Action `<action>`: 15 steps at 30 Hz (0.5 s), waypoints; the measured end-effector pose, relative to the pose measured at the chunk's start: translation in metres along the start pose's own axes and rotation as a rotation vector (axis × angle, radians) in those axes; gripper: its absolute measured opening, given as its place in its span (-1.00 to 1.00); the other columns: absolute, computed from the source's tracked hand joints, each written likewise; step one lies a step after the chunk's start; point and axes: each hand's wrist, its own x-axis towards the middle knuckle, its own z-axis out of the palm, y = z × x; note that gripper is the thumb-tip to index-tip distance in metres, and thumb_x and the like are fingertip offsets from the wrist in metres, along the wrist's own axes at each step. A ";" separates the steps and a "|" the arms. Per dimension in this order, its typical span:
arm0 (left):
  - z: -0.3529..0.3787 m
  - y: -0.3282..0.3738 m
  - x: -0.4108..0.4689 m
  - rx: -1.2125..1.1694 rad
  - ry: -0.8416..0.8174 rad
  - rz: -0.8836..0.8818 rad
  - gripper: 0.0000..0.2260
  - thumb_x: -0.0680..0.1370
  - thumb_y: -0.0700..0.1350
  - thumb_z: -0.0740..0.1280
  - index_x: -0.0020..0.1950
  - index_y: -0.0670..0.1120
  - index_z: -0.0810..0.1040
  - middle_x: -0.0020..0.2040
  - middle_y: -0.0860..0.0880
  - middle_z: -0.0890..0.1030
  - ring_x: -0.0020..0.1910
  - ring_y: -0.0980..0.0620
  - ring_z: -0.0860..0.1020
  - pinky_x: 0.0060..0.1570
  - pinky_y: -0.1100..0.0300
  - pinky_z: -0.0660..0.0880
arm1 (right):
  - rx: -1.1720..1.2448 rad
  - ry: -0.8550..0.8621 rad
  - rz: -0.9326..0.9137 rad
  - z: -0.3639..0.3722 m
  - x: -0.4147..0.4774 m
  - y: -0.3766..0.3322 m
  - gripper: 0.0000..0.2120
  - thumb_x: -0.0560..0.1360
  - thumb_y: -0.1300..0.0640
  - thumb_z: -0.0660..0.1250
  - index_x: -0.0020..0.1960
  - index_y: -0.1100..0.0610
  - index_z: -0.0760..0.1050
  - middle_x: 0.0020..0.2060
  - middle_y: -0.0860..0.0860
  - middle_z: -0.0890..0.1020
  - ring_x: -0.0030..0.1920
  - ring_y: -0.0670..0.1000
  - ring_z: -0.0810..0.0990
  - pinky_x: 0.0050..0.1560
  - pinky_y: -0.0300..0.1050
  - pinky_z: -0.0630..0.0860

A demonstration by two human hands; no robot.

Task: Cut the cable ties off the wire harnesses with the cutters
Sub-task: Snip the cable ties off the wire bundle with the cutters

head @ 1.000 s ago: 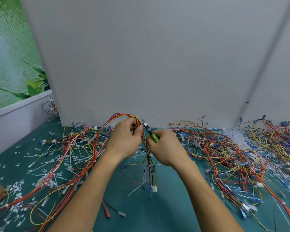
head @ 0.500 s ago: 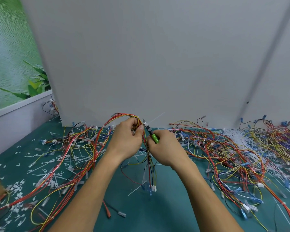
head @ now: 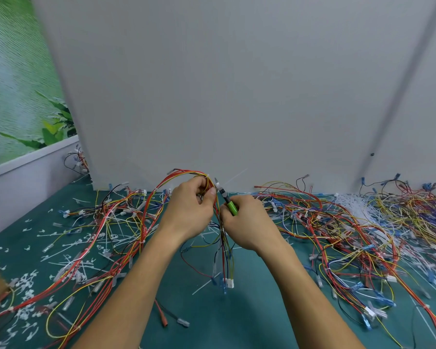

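**Just short of a cut — cutters poised at a harness held off the worktop**

Seen from the person's own head, both forearms reach away to the middle of the scene. The left hand (head: 189, 210) has its grip closed on a harness (head: 186, 175) of red and yellow wires, fingers curled round the bundle where it arches over the knuckles. Lifting it this way seems meant to pull one bundle free of the tangle below and turn its tie toward the blade. The loose ends hang straight down between the wrists to white connectors just above the worktop (head: 237, 321).

The right hand (head: 247, 222) has its grip closed on the green handles of the cutters (head: 225, 197). The dark nose points up and left, right beside the left thumb. A thin white strip, probably the tail of a cable tie (head: 235, 175), slants up from that spot. Whether the blades are apart or together is too small to tell.

Snipped white ties (head: 25, 280) litter the near left of the green worktop, and more harnesses (head: 337, 222) lie heaped to the right — so much of the work looks to remain. A plain grey panel (head: 237, 96) stands at the far edge.

Against the frames from a second and half a second ago, almost nothing differs: both hands, the cutters and the raised bundle sit in the same places.
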 end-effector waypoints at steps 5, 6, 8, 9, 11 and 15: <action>0.001 0.000 0.000 0.011 -0.008 -0.003 -0.80 0.65 -0.10 0.29 -0.18 0.00 0.50 -0.40 -0.02 0.46 -0.47 0.09 0.31 -0.43 0.20 0.30 | -0.008 0.000 0.002 0.000 0.000 0.001 -0.73 0.61 0.07 0.28 -0.22 0.16 0.47 -0.39 0.07 0.53 -0.40 0.04 0.44 -0.38 -0.12 0.34; 0.001 0.000 0.000 0.010 -0.008 -0.003 -0.81 0.65 -0.10 0.29 -0.17 0.00 0.51 -0.39 -0.03 0.48 -0.47 0.08 0.32 -0.42 0.19 0.31 | -0.009 0.000 0.003 0.000 0.000 0.001 -0.73 0.61 0.07 0.28 -0.22 0.16 0.47 -0.39 0.06 0.53 -0.40 0.04 0.44 -0.38 -0.12 0.33; 0.001 0.000 0.000 0.008 -0.006 -0.004 -0.81 0.65 -0.10 0.29 -0.17 -0.01 0.51 -0.39 -0.06 0.48 -0.46 0.08 0.32 -0.41 0.17 0.31 | -0.010 -0.001 0.002 -0.001 0.000 0.000 -0.72 0.62 0.07 0.27 -0.24 0.16 0.46 -0.40 0.06 0.51 -0.42 0.04 0.43 -0.40 -0.12 0.32; 0.001 0.000 0.000 0.006 -0.007 -0.005 -0.81 0.65 -0.10 0.29 -0.17 -0.02 0.51 -0.37 -0.10 0.50 -0.45 0.07 0.33 -0.40 0.14 0.32 | -0.011 0.000 0.002 -0.001 0.000 0.000 -0.70 0.62 0.08 0.27 -0.26 0.15 0.44 -0.42 0.05 0.49 -0.43 0.03 0.41 -0.41 -0.13 0.30; 0.001 0.001 0.000 -0.001 -0.008 -0.007 -0.83 0.65 -0.11 0.29 -0.14 -0.08 0.53 -0.29 -0.23 0.56 -0.42 0.04 0.36 -0.36 0.10 0.34 | -0.002 0.005 0.007 -0.001 -0.001 0.000 -0.67 0.62 0.09 0.27 -0.31 0.13 0.41 -0.46 0.03 0.46 -0.46 0.01 0.36 -0.44 -0.15 0.27; 0.000 0.000 0.000 -0.006 -0.003 0.002 -0.84 0.65 -0.11 0.30 -0.13 -0.08 0.53 -0.25 -0.25 0.59 -0.41 0.02 0.39 -0.35 0.07 0.37 | 0.012 0.010 0.030 -0.002 0.000 -0.001 -0.64 0.62 0.08 0.29 -0.34 0.14 0.40 -0.49 0.02 0.43 -0.51 -0.02 0.30 -0.54 -0.25 0.23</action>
